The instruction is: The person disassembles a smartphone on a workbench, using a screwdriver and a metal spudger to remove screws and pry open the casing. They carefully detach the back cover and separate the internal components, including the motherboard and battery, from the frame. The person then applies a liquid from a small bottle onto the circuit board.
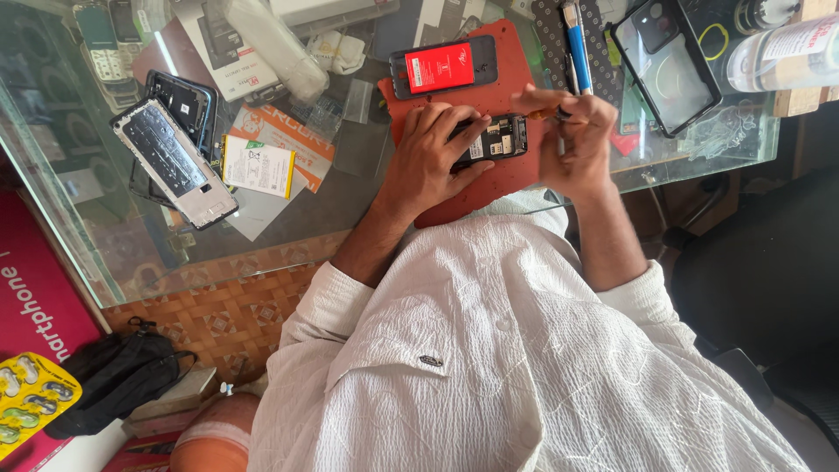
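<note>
My left hand (428, 157) presses down on an opened black phone (498, 140) that lies on a red work mat (489, 92) on the glass table. The phone's circuit board shows past my fingers. My right hand (572, 131) is closed around a small tool with an orange-brown handle (544, 113), its tip beside the phone's right end. A second phone with a red screen (441, 67) lies on the mat just beyond.
A silver phone frame (175, 162), a white battery (258, 166), packaging and papers lie at left. A blue pen (574, 44), a black phone case (666, 65) and a clear bottle (782, 52) sit at right. The glass edge (664, 166) runs close to my right wrist.
</note>
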